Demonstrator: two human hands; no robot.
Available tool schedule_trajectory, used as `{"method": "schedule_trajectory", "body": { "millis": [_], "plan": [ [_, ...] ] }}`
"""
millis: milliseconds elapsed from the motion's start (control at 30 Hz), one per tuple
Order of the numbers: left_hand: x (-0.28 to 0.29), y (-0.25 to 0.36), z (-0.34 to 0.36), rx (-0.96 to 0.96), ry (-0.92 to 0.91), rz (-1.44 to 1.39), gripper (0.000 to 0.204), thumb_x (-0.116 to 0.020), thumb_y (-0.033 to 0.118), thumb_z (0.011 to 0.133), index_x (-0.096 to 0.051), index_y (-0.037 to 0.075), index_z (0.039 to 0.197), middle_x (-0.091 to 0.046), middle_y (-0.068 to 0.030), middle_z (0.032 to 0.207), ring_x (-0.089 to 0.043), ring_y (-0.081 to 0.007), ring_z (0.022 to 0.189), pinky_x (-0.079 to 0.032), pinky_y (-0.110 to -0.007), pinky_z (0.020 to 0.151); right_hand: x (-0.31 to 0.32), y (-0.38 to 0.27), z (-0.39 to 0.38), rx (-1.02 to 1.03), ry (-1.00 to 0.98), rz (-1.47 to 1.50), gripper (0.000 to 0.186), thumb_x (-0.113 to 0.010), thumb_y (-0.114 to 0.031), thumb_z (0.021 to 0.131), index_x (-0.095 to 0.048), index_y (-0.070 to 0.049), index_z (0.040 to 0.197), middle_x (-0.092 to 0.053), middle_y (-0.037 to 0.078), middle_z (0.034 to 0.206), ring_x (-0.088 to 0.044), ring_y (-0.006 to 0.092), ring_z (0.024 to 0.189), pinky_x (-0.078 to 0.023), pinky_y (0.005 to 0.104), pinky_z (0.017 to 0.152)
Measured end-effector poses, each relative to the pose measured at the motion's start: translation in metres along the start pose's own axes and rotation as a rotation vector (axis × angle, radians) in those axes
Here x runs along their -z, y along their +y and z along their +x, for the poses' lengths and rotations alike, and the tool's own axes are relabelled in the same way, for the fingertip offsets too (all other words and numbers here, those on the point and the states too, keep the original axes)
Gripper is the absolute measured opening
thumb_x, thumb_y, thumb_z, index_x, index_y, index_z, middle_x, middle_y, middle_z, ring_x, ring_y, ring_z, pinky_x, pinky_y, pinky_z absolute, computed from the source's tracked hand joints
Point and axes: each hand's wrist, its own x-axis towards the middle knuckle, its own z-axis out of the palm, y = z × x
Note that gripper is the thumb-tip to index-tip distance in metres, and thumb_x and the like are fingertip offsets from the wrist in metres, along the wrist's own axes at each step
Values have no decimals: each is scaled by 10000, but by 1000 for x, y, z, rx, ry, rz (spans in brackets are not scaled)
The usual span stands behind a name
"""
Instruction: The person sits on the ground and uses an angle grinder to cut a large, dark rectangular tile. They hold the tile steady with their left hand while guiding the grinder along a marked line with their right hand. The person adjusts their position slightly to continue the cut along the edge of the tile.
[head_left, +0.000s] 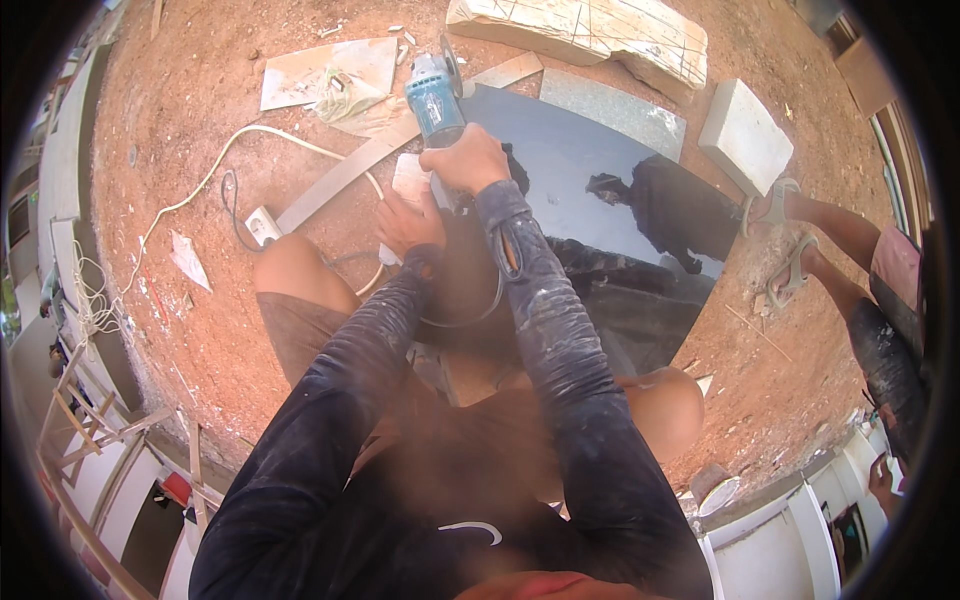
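Note:
My right hand (pixel 472 160) is wrapped round the rear body of a blue angle grinder (pixel 437 97), whose disc (pixel 451 66) points away from me. Just below it, my left hand (pixel 408 222) closes its fingers on a small pale block (pixel 410 177). A large glossy black slab (pixel 570 150) lies on the ground right of the grinder, mirroring sky and figures. The grinder's disc is beyond the slab's far left corner; whether it touches anything cannot be made out.
A white power socket block (pixel 262 226) and a pale cable (pixel 222 175) lie left. A long strip (pixel 345 178) runs beside them. Further off are a pale board (pixel 375 65), a thick stone slab (pixel 590 35) and a white block (pixel 745 138). Another person's sandalled foot (pixel 790 275) is right.

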Motion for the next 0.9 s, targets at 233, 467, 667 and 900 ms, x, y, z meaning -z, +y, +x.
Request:
{"method": "schedule_trajectory", "body": {
  "millis": [233, 467, 667, 900],
  "plan": [
    [0, 0, 1, 4, -13, -7, 711, -569, 530, 968, -483, 1, 1435, -593, -188, 1139, -546, -362, 1138, -383, -486, 971, 4, -2, -1, -18, -26, -12, 716, -814, -394, 653, -672, 54, 1192, -695, 254, 1227, -692, 369, 1137, -546, 409, 993],
    [-1, -2, 0, 2, -13, -1, 704, -566, 533, 970, -489, 8, 1431, -604, -184, 1175, -548, -354, 1167, -382, -483, 980, 4, 1, 0, -26, -18, -18, 710, -813, -402, 658, -683, 54, 1187, -701, 253, 1219, -697, 368, 1129, -548, 406, 988],
    [-2, -2, 1, 11, -22, 5, 706, -567, 540, 967, -494, 5, 1422, -606, -184, 1184, -552, -352, 1165, -387, -484, 972, 7, 0, 0, -18, -37, -11, 688, -815, -400, 659, -697, 54, 1163, -707, 256, 1206, -701, 366, 1125, -552, 408, 977],
    [-3, -1, 0, -4, -19, 7, 710, -566, 542, 968, -489, 5, 1426, -602, -182, 1170, -554, -353, 1157, -390, -486, 964, 6, -1, -1, -18, -13, -18, 690, -814, -392, 659, -695, 59, 1168, -707, 256, 1205, -705, 366, 1115, -558, 409, 970]
  ]
}}
